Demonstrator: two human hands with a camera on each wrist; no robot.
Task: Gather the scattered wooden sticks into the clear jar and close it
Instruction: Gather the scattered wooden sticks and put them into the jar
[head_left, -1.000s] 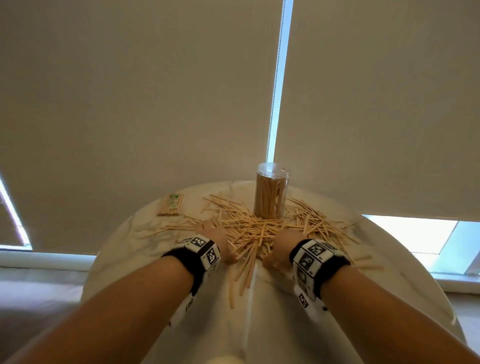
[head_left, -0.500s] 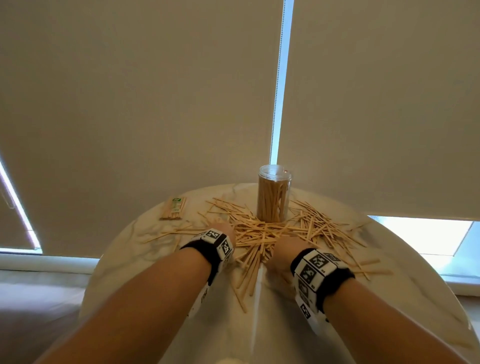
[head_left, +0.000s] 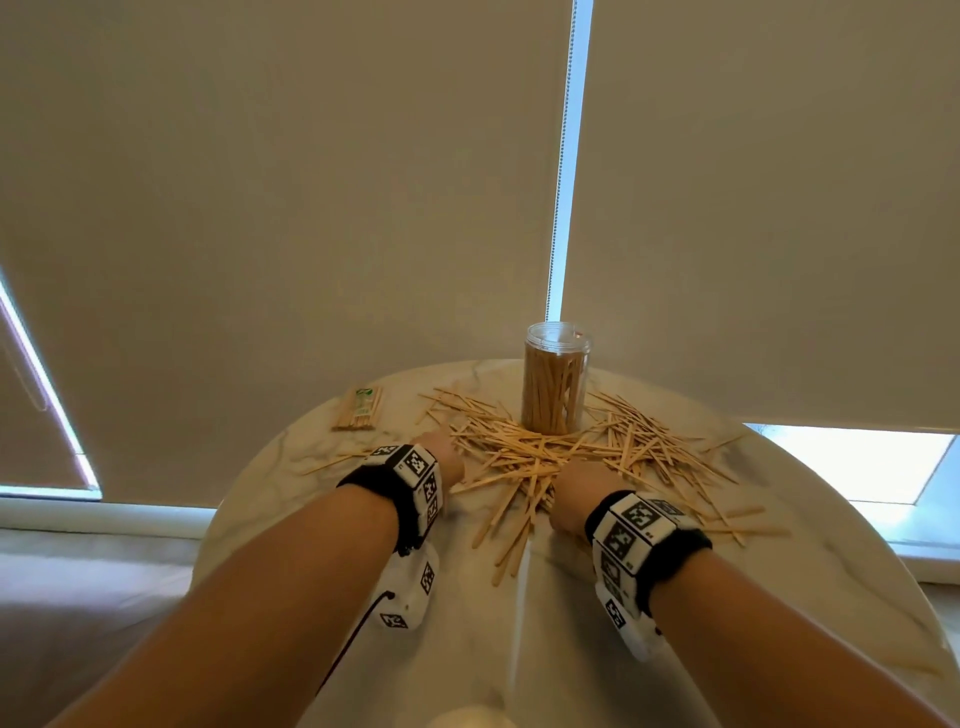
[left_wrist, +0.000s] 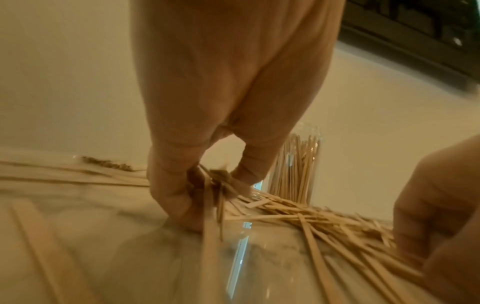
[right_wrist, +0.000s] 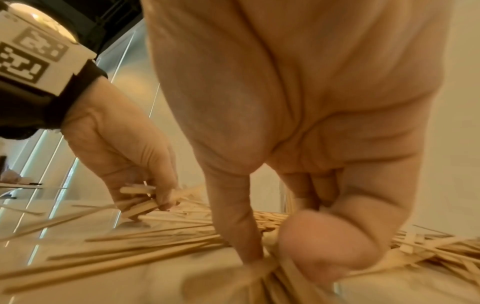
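Reaching forward from the near edge of the round tabletop (head_left: 322, 525), both bare forearms are seen, each wrist wrapped in a black band carrying white marker blocks. The left hand (head_left: 441, 457) is held palm down at the left side of the pile, and a small bunch of wooden sticks (head_left: 550, 457) is pinched between its thumb and curled fingers (left_wrist: 171, 197), as shown by both wrist views. The right hand (head_left: 576, 493) is set at the near side of the pile, well apart from the left; a few sticks are pinched against the tabletop between its thumb and curled fingers (right_wrist: 324, 242).

Flat, pale wooden sticks are spread in a loose crossed heap over the middle of the tabletop, with a few strays lying towards the near and right edges. A glossy, marble-veined surface is shown by the tabletop. Beyond the heap, near the far edge, the clear jar (head_left: 556, 384) stands upright, cylindrical, packed with upright sticks, and is touched by the heap at its base. A clear lid appears to sit on it. A small wrapped bundle of sticks (head_left: 361, 410) lies near the far left edge. Beige roller blinds (head_left: 260, 208) hang behind.
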